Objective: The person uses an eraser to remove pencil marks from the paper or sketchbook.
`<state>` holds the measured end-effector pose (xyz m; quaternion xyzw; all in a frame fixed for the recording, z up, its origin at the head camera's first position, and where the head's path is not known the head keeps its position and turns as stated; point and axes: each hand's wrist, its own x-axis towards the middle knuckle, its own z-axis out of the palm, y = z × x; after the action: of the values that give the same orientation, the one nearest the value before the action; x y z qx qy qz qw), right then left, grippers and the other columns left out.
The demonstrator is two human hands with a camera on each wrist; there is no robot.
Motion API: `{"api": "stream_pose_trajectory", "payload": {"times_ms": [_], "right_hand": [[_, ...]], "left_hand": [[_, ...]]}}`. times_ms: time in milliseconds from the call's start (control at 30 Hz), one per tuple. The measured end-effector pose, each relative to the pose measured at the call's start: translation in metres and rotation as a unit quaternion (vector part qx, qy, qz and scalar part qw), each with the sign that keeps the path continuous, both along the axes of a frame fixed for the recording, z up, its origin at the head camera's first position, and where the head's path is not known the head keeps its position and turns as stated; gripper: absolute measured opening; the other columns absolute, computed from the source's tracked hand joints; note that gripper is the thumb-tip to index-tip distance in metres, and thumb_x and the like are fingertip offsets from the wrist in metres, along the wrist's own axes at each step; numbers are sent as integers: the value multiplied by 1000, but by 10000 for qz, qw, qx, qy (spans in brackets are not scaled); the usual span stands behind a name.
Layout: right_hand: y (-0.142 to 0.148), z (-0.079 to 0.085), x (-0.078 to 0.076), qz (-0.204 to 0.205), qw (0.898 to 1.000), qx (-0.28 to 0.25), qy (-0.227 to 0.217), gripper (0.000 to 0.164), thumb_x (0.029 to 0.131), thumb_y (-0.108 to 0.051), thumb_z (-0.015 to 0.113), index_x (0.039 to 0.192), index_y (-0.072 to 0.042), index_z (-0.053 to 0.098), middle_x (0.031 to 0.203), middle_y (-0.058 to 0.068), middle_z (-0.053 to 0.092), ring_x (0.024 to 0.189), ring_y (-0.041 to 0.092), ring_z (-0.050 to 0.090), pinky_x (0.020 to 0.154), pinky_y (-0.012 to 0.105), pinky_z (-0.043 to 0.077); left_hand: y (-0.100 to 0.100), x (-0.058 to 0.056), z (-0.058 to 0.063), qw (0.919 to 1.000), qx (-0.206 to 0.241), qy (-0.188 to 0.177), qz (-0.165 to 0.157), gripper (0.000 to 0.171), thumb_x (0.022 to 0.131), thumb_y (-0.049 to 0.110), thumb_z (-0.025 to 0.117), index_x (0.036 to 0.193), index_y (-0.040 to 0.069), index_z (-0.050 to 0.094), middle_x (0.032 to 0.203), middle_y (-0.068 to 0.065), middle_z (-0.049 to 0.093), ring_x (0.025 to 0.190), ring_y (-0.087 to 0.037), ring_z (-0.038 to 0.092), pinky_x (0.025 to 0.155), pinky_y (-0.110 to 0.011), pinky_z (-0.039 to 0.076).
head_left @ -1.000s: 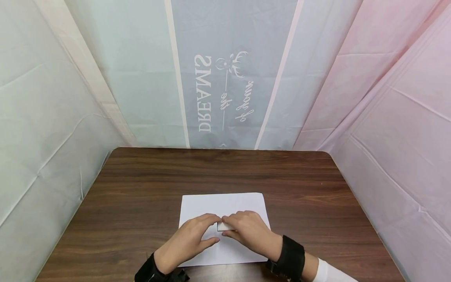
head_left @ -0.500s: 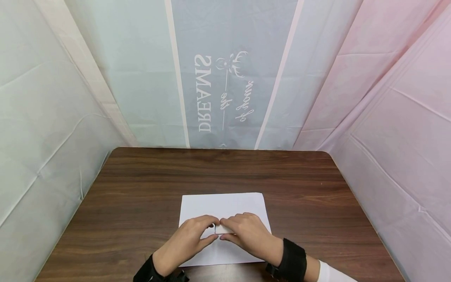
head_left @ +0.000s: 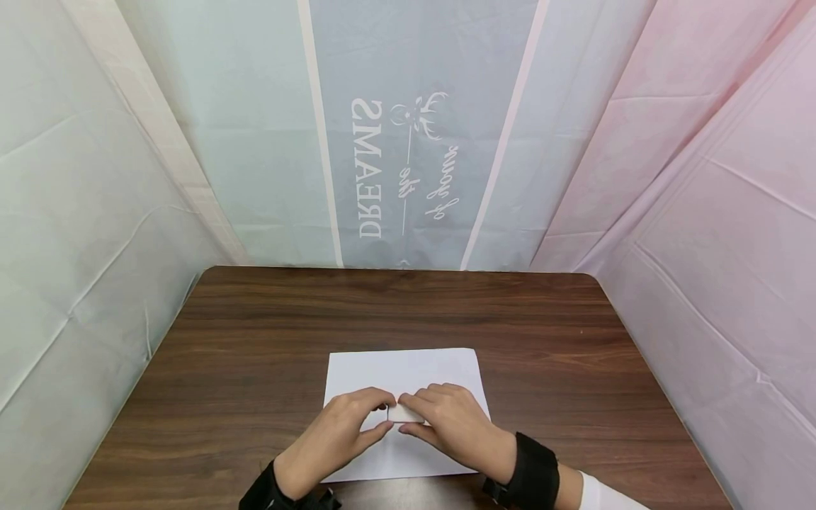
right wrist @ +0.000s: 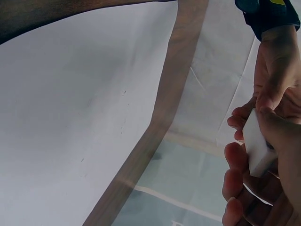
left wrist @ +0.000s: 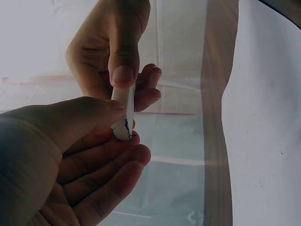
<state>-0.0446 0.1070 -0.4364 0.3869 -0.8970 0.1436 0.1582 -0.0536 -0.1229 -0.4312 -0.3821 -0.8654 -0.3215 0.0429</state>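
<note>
A small white eraser (head_left: 405,414) is held between both hands above a sheet of white paper (head_left: 401,370). My left hand (head_left: 341,428) pinches one end between thumb and forefinger; its other fingers extend loosely below, as the left wrist view shows. Dark marks and a ragged patch show at that end of the eraser (left wrist: 123,128). My right hand (head_left: 459,423) grips the opposite end, with its thumb along one side and fingers on the other. In the right wrist view the eraser (right wrist: 256,143) shows a smooth, flat white face.
Tiny dark specks dot the paper (right wrist: 94,94). Beneath it lies a dark wood-grain table (head_left: 268,319). Pale fabric hangs along the back and both sides, and the back curtain (head_left: 408,71) carries printed lettering. Black bands (head_left: 532,471) wrap both wrists.
Both hands have drawn slightly nearer with the eraser, mostly early on. My left forefinger and thumb have come to its left end. Little differs over the last half second.
</note>
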Motion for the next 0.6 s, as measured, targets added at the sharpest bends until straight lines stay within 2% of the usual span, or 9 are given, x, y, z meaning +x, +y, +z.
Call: {"api": "stream_pose_trajectory", "payload": {"times_ms": [367,600], "right_hand": [[0,3,-8,-113,9998,-163,97,30,88,-37,77,112,-19,73,92,-11,74,79,3,67,67,21,56],[1,2,-19,-277,9993,-210,-141,30,90,-37,75,114,-20,73,103,-9,75,91,6,68,71,22,57]], "left_hand": [[3,-7,4,9990,-2,419,169,25,86,15,80,109,11,71,106,1,77,98,-10,73,81,-28,61],[7,-16,5,9992,-127,211,311,26,88,16,78,113,11,71,111,-1,76,104,-13,72,85,-31,61]]}}
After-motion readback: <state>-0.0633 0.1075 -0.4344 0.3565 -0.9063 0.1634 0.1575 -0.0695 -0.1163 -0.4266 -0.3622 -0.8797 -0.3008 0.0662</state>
